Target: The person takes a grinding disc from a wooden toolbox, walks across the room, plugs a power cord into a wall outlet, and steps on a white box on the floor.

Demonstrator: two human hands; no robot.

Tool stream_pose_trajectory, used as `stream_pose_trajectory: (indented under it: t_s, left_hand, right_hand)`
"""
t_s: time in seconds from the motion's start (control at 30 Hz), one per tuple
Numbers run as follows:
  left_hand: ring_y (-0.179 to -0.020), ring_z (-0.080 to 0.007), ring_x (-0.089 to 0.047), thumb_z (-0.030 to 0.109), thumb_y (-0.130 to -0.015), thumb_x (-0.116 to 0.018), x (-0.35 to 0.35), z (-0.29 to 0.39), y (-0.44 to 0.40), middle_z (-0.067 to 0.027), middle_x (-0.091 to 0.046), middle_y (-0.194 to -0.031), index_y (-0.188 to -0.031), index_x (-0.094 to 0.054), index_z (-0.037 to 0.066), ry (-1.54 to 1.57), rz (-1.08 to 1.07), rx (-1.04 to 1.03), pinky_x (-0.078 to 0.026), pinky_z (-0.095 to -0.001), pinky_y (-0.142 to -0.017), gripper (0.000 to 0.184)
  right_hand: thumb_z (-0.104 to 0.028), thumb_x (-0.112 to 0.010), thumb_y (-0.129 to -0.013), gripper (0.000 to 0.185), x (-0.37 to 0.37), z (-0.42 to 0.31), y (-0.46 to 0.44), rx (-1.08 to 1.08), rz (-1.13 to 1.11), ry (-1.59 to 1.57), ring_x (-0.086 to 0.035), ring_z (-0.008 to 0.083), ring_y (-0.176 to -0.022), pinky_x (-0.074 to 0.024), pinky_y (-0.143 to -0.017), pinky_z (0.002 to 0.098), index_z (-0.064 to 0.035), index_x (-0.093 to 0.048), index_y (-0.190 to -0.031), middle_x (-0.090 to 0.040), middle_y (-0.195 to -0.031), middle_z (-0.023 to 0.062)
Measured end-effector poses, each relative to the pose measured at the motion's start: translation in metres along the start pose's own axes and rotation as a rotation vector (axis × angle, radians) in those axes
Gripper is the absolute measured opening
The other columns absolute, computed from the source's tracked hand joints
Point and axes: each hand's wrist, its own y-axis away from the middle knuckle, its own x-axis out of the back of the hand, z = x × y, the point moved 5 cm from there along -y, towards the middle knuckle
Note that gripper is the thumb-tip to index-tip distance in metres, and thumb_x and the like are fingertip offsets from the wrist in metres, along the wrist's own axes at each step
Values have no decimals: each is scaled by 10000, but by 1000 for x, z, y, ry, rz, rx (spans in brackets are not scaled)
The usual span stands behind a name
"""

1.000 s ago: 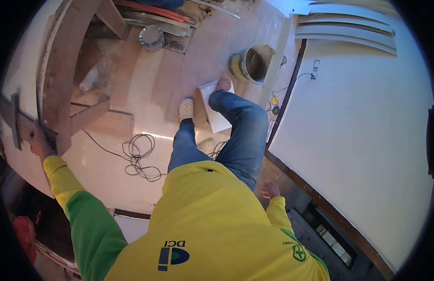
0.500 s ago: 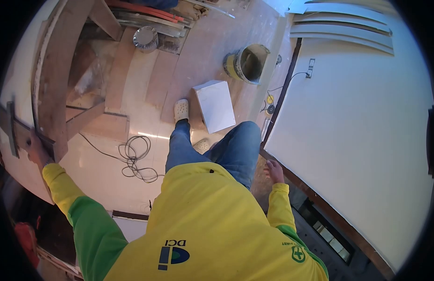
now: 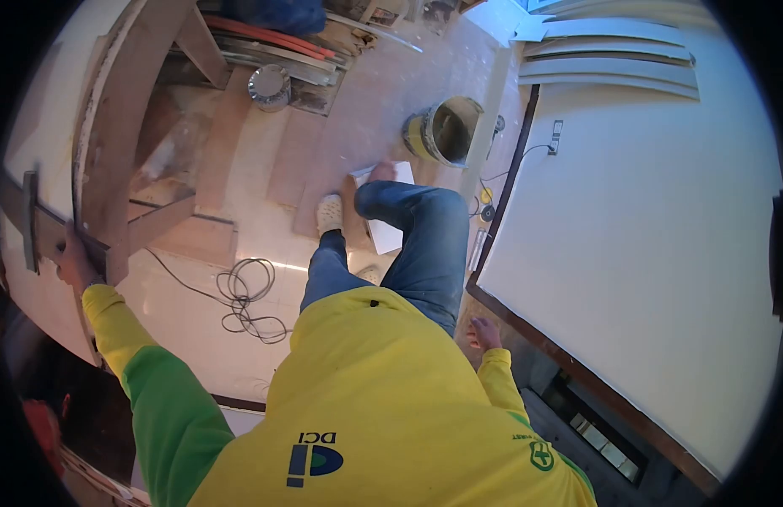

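Note:
My left hand (image 3: pixel 75 260) is at the left, its fingers closed around the edge of a brown wooden board (image 3: pixel 92 245) on an upright panel structure. Low beside my body, my right hand (image 3: pixel 484 333) hangs with loosely bent fingers and holds nothing. It is near the dark edge of a large white panel (image 3: pixel 628 245) but apart from it. A white box (image 3: pixel 386 237) lies on the floor, partly covered by my raised right leg, with my bare foot on or over its top. My left foot wears a pale clog (image 3: pixel 330 215); another clog (image 3: pixel 370 275) shows partly behind my leg.
A bucket (image 3: pixel 418 135) with grey residue stands beyond the box, and a lidded can (image 3: pixel 270 87) is farther left. Coiled cable (image 3: pixel 239 291) lies on the floor. White strips (image 3: pixel 611 68) rest along the white panel's far end, near a socket (image 3: pixel 556 137) with a plugged-in cord.
My right leg has lifted and swung forward over the white box, the foot out of its clog. My left hand keeps its hold on the board; my right hand shifts slightly down and left.

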Motion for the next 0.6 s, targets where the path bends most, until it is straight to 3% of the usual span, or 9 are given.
stream_pose_trajectory:
  t_s: [0.1,0.17,0.27,0.43,0.6]
  left_hand:
    - [-1230,-410,-458,754,-650,-615,-3,1,-1,-285,-397,-1368,-1381,-467,116,-3,1,-32,-371,-466,-1038,982]
    - [-1240,-413,-448,754,-658,-611,0,2,5,-288,-390,-1374,-1390,-456,118,37,14,-35,-370,-465,-1038,982]
    - [-1246,-417,-440,751,-670,-603,-1,1,6,-286,-386,-1380,-1398,-446,118,57,28,-58,-365,-465,-1041,977]
    - [-1266,-424,-406,745,-668,-605,0,2,6,-300,-402,-1370,-1407,-436,123,17,27,-74,-340,-483,-1054,980]
    - [-1271,-400,-419,760,-672,-592,-8,-3,-7,-271,-408,-1379,-1388,-461,113,-39,21,-66,-356,-461,-1050,974]
  right_hand:
    - [-402,-516,-935,455,-7,-5,2,-10,-69,62,-636,245,-898,-521,-704,409,-56,-538,-1231,-614,-1063,118]
    - [-360,-578,-893,412,-5,-18,3,29,-11,8,-654,193,-757,-527,-605,342,-44,-607,-1155,-650,-983,89]
    - [-377,-542,-930,428,0,-48,2,118,-41,69,-650,217,-841,-525,-665,368,-53,-565,-1208,-643,-980,100]
    - [-356,-546,-931,406,10,-91,-1,181,18,81,-644,189,-788,-519,-640,334,-52,-573,-1199,-651,-958,92]
    - [-354,-545,-931,399,14,-79,5,199,42,-5,-634,174,-768,-514,-635,327,-55,-577,-1193,-650,-956,86]
